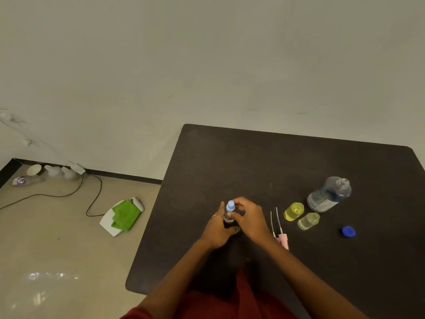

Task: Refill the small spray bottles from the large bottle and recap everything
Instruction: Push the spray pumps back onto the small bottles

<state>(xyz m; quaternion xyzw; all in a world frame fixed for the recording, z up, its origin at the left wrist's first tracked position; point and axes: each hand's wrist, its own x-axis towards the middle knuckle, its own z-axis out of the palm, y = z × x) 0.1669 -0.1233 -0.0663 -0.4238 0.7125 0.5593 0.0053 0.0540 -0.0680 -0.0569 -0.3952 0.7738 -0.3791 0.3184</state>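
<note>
Dark table (264,162), large bottle (329,194) uncapped at right, well apart from the hands. Left hand (217,229) wraps a small upright spray bottle (228,216) near the table's left-centre; right hand (247,217) pinches its blue cap (230,206), directly on top. Bottle's long axis vertical; cap turns about it.

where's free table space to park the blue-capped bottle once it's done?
Bare patches: the far half of the dark table, behind the large clear bottle, and the near-right corner past the loose blue cap. Crowded: right of the right hand, where the pink spray heads, yellow small bottle and clear small bottle cluster.
</note>
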